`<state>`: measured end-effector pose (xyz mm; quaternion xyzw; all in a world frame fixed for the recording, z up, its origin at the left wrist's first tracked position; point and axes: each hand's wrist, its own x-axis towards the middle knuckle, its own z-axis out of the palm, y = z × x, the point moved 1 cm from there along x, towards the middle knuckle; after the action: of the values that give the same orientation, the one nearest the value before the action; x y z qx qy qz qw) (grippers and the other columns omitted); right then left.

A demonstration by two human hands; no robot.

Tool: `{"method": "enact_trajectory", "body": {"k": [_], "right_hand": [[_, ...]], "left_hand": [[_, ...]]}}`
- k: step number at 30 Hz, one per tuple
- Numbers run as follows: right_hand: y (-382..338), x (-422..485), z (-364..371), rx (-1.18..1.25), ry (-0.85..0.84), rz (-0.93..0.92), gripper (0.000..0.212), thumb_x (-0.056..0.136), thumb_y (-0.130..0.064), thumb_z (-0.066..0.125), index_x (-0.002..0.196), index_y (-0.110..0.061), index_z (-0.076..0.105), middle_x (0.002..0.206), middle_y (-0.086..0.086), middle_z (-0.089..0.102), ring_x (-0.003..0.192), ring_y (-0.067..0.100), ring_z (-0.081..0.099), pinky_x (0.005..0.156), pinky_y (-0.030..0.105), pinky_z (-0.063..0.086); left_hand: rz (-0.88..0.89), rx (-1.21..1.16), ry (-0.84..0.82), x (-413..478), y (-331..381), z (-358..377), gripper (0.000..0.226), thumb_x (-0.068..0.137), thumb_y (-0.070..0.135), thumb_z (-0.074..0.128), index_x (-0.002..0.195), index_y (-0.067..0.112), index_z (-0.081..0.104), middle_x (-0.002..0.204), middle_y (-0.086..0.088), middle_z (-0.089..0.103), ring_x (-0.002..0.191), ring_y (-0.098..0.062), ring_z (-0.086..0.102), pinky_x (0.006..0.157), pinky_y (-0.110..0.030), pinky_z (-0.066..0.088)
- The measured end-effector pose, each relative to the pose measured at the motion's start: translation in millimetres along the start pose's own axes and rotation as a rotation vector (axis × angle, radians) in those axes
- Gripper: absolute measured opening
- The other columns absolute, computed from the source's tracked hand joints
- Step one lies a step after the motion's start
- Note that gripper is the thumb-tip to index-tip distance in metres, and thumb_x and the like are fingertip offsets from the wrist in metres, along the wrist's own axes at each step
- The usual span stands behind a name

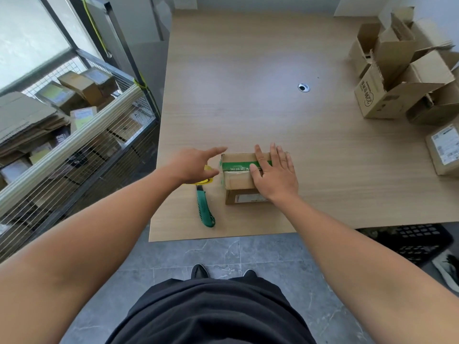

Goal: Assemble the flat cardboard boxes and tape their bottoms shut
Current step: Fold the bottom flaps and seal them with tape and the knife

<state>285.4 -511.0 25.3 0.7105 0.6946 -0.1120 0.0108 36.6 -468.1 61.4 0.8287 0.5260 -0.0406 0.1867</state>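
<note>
A small cardboard box point(238, 181) stands near the front edge of the wooden table point(248, 108), with a green printed tape strip point(236, 167) and clear tape across its top seam. My right hand point(274, 173) lies flat on the box's top, fingers straight, pressing over the tape. My left hand point(193, 165) hovers just left of the box with fingers extended toward its corner, holding nothing. Beneath that hand a yellow tape roll point(207, 181) peeks out. A green utility knife point(206, 208) lies on the table left of the box.
Several opened cardboard boxes point(402, 70) are piled at the table's right side, and a labelled parcel point(444, 150) sits at the right edge. A wire cage cart point(74, 135) full of flat cardboard and parcels stands to the left. A black crate point(417, 240) is on the floor.
</note>
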Motion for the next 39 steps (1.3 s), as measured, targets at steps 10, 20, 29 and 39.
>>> {"method": "enact_trajectory", "body": {"k": [10,20,29,39], "right_hand": [[24,32,-27,0.24,0.372,-0.394,0.061,0.104,-0.047,0.04,0.151,-0.008,0.044,0.161,0.009,0.037,0.155,0.026,0.019,0.127,0.047,0.008],[-128,-63,54,0.297,0.556,-0.252,0.022,0.084,-0.031,0.069,0.096,-0.013,0.073,0.108,0.007,0.066,0.109,0.033,0.052,0.094,0.046,0.041],[-172,-57,118,0.161,-0.059,0.083,0.069,0.095,-0.056,0.055,0.14,-0.006,0.037,0.132,0.015,0.044,0.116,0.035,0.044,0.091,0.044,0.04],[-121,-119,86,0.687,-0.02,0.236,0.013,0.104,-0.019,0.047,0.096,-0.011,0.053,0.095,0.003,0.051,0.084,0.015,0.047,0.076,0.03,0.036]], "left_hand": [[0.081,-0.001,0.006,28,5,-1,0.054,0.099,0.053,0.048,0.15,0.053,0.03,0.093,0.007,0.051,0.091,-0.015,0.053,0.074,-0.033,0.045],[0.205,-0.005,0.09,43,-9,9,0.052,0.098,0.047,0.053,0.147,0.053,0.036,0.092,0.005,0.052,0.099,-0.023,0.058,0.071,-0.031,0.037],[0.332,0.098,0.114,57,-14,6,0.051,0.097,0.055,0.047,0.147,0.054,0.037,0.106,-0.004,0.064,0.108,-0.027,0.059,0.071,-0.033,0.038],[0.361,0.106,0.048,63,-14,0,0.051,0.097,0.057,0.048,0.146,0.055,0.037,0.105,-0.002,0.066,0.104,-0.028,0.06,0.067,-0.034,0.039]]}}
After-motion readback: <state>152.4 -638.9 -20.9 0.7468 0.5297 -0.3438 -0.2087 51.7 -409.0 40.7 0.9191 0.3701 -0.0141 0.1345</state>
